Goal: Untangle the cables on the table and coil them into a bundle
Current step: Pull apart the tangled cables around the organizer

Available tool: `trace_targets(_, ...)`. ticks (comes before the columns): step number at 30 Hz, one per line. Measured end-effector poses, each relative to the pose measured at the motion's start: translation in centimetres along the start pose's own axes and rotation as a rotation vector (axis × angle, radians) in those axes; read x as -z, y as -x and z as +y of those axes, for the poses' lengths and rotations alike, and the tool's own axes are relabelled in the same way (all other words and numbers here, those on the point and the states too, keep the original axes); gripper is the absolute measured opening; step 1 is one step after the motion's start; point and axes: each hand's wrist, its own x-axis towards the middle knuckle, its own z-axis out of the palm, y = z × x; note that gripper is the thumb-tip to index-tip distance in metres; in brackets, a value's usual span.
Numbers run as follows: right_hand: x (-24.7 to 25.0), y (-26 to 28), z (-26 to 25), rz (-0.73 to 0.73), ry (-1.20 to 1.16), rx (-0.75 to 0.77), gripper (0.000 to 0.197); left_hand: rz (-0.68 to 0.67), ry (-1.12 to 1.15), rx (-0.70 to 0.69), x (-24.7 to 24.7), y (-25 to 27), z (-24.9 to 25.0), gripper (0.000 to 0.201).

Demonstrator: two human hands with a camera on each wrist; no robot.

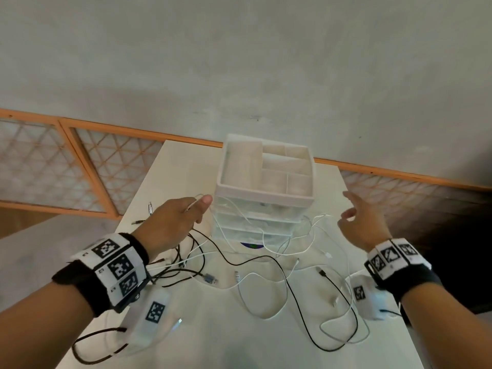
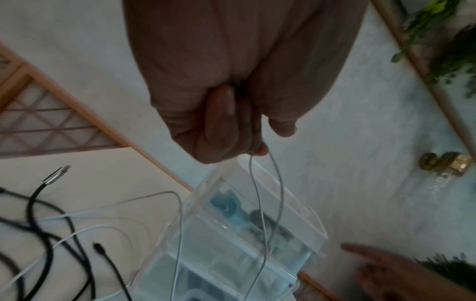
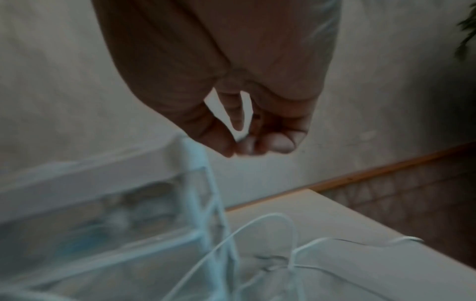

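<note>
White table (image 1: 186,328) against grey wall (image 1: 239,62)

Tangled black and white cables (image 1: 266,270) on table (image 1: 213,342)

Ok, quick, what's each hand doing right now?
Left hand: pinching a loop of white cable, lifted beside the drawer unit.
Right hand: open, fingers loosely curled, holding nothing.
</note>
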Motion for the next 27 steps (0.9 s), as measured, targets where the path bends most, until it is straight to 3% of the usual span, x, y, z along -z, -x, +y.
trace_targets(2, -0.5, 3.2, -3.1, 0.022, -0.249, 0.210, 0.069, -0.022, -0.015, -0.088, -0.9, 0.2, 1.0, 0.055)
trace_targets(4, -1.8, 6.8, -7.5, -0.153, -0.381, 0.425, 0.069, -0.106, -0.078, -0.189, -2.6, 0.8, 2.5, 0.054)
trace_targets(6, -4.3, 9.1, -10.0, -0.349, -0.336, 0.577, 0.040, -0.197, -0.131, -0.279, -4.3, 1.6, 4.1, 0.056)
trace_targets(7, -5.4, 9.3, -10.1, -0.413, -0.352, 0.564, 0.027, -0.227, -0.151, -0.319, -4.7, 1.9, 4.6, 0.056)
trace_targets(9, -6.4, 8.3, -8.3, -0.558, -0.466, 0.339, 0.022, -0.222, -0.207, -0.382, -4.3, 2.1, 4.7, 0.052)
trace_targets(11, -5.7, 7.1, -5.9, -0.608, -0.573, 0.111, 0.018, -0.170, -0.246, -0.402, -3.0, 1.9, 3.6, 0.046)
trace_targets(12, -5.0, 6.8, -5.3, -0.602, -0.636, 0.074, 0.018, -0.151, -0.257, -0.404, -2.6, 1.7, 2.7, 0.043)
trace_targets(14, -4.4, 6.9, -5.7, -0.624, -0.759, 0.122, 0.026, -0.136, -0.291, -0.423, -2.8, 1.2, 1.1, 0.037)
trace_targets(16, -4.9, 7.8, -7.6, -0.668, -0.738, 0.265, 0.031, -0.123, -0.345, -0.471, -4.1, 1.0, 0.6, 0.033)
trace_targets(19, -7.5, 9.0, -8.7, -0.603, -0.464, 0.382, 0.012, -0.087, -0.285, -0.552, -5.1, 1.3, 1.8, 0.030)
trace_targets(22, -8.0, 5.9, -4.5, -0.638, -0.203, 0.157, 0.016, -0.089, -0.116, -0.532, -2.9, 1.5, 2.6, 0.036)
trace_targets(23, -7.3, 4.3, -2.8, -0.588, -0.160, 0.055, 0.020, -0.132, -0.136, -0.503, -1.9, 1.7, 2.6, 0.041)
trace_targets(25, -5.0, 1.3, -0.4, -0.304, -0.261, -0.101, 0.024, -0.308, -0.318, -0.417, -0.8, 1.7, 1.6, 0.039)
trace_targets(27, -2.7, -0.4, 0.2, 0.090, -0.380, -0.094, 0.023, -0.482, -0.548, -0.343, -1.6, 1.6, 0.1, 0.028)
